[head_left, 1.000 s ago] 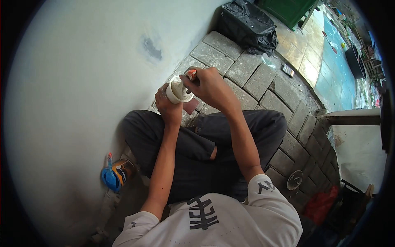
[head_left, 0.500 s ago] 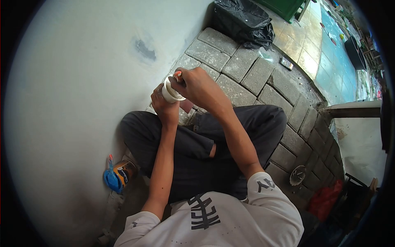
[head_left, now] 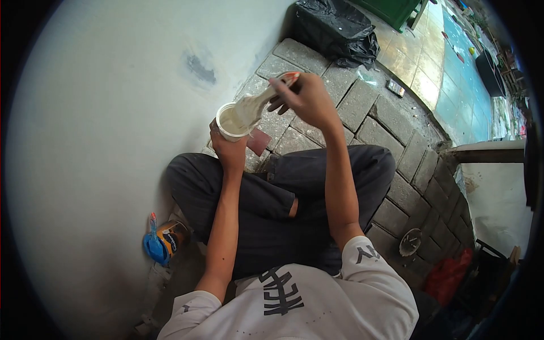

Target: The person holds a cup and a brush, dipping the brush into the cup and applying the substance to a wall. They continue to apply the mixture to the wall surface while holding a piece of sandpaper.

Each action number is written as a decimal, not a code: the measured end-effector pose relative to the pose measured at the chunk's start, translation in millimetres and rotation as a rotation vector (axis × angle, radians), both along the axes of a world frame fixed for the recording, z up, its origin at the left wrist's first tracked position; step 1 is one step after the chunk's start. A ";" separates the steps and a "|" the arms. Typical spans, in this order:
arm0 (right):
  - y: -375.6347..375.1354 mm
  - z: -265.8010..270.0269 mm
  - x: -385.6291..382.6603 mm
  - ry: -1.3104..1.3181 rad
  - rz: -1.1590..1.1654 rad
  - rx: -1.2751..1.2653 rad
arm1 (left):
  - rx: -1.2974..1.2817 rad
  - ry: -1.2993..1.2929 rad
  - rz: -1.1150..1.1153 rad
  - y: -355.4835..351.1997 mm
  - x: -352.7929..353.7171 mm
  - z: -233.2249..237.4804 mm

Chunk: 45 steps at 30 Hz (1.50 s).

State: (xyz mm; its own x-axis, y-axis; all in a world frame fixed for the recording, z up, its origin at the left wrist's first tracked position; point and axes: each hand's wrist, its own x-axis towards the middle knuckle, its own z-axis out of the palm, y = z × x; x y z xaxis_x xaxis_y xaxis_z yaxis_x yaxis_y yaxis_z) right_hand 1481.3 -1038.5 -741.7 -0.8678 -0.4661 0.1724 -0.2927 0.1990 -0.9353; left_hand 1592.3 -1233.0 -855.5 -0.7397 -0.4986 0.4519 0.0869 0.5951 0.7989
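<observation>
My left hand (head_left: 228, 152) is wrapped round a white plastic cup (head_left: 233, 137) that holds off-white paint or paste. Its open top is tilted toward me. Between the fingers of my right hand (head_left: 309, 101) is the orange-tipped handle of a paintbrush (head_left: 255, 106), thickly coated in the same pale stuff. The brush's coated end is at the cup's mouth, over the right side of the rim. A reddish-brown square, perhaps sandpaper (head_left: 259, 141), lies on the paving just right of the cup.
A pale wall (head_left: 113, 141) with a grey patch rises on the left. Beside my knee lies a can (head_left: 173, 235) with blue plastic and another orange-tipped handle. A black plastic bag (head_left: 337, 31) sits ahead on the paving blocks (head_left: 334, 122). A round dish (head_left: 410, 241) is at right.
My right hand has moved up and right, drawing the coated brush out of the cup. The cup now leans slightly more toward me, still in my left hand.
</observation>
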 end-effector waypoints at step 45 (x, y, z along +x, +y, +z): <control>-40.2 -195.5 -95.0 -0.173 -0.550 -0.565 | 0.085 -0.083 0.053 -13.7 -6.1 -24.7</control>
State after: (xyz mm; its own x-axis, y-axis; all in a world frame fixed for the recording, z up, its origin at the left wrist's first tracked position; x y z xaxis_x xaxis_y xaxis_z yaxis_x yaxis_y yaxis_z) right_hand 1386.4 -1078.7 -937.3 -0.9836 0.1526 0.0963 -0.1320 -0.2441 -0.9607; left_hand 1586.2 -1246.7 -880.3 -0.7447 -0.5718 0.3442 -0.0114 0.5265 0.8501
